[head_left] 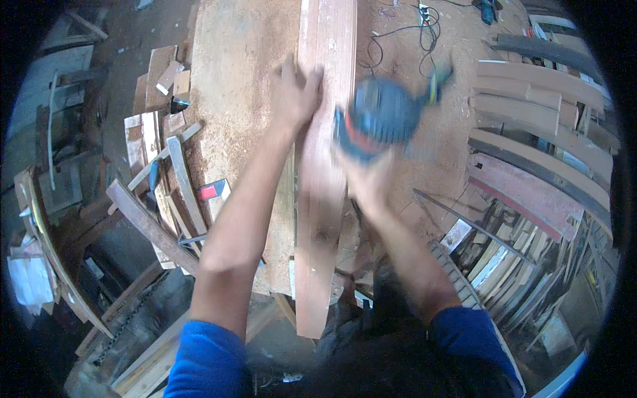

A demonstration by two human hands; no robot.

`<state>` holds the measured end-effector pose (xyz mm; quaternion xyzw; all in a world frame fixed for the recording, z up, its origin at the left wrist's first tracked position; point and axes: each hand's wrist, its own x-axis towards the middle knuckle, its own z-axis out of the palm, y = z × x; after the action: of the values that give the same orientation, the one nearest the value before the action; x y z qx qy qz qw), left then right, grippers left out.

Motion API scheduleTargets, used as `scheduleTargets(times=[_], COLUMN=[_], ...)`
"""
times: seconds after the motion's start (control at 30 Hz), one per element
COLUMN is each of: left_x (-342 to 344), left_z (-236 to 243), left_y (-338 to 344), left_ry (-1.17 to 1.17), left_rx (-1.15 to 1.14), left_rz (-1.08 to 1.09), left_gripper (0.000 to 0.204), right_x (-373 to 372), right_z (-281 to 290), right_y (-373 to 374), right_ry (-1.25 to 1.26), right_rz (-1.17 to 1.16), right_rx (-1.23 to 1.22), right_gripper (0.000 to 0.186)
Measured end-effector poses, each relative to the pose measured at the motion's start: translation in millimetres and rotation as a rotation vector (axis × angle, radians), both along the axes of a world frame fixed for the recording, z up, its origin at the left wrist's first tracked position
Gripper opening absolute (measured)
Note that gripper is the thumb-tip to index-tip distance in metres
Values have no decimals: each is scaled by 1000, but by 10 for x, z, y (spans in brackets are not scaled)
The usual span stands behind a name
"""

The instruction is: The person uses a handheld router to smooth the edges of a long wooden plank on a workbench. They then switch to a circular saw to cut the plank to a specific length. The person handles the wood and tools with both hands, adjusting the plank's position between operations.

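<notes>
A long reddish-brown wooden plank (327, 43) runs away from me along the worktable. My left hand (296, 96) is at its left edge, thumb over the top face and fingers along the side. My right hand (371, 176) is closed on a power tool (385, 113) with a rounded dark-blue housing and a red band. Motion smears this tool, and its exact kind is unclear. It sits at the plank's right edge; its underside is hidden. The plank's near end (312, 318) reaches toward my body.
Sawdust covers the worktable (229, 79). Black cord (378, 50) lies looped at the far right, near another blue tool (488, 10). Wood offcuts (179, 172) lie at the left. Stacked boards (531, 113) and a pile of narrow strips (511, 245) stand right.
</notes>
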<state>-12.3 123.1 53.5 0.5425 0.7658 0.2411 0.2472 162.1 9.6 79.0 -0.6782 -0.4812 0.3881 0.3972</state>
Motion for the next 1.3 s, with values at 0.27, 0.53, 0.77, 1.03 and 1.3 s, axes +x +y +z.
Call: scheduleTargets(times=[0.27, 0.53, 0.77, 1.03, 1.3], left_x=[130, 158, 179, 190, 188], left_z=[-225, -278, -265, -351, -388], left_y=[-1649, -1676, -1661, -1645, -1654], left_ry=[-145, -235, -170, -173, -247], left_rx=[2, 40, 9, 8, 86], left_rz=[-12, 52, 77, 89, 53], left_gripper=[76, 76, 79, 79, 76], right_x=[161, 579, 364, -113, -207], right_z=[-164, -873, -1329, -719, -504], right_y=[-2538, -2744, -2482, -1655, -840], right_ry=[386, 747, 1105, -108, 111], right_rz=[276, -47, -138, 144, 83], right_rx=[-215, -256, -225, 106, 578], right_gripper=[95, 75, 58, 34, 43])
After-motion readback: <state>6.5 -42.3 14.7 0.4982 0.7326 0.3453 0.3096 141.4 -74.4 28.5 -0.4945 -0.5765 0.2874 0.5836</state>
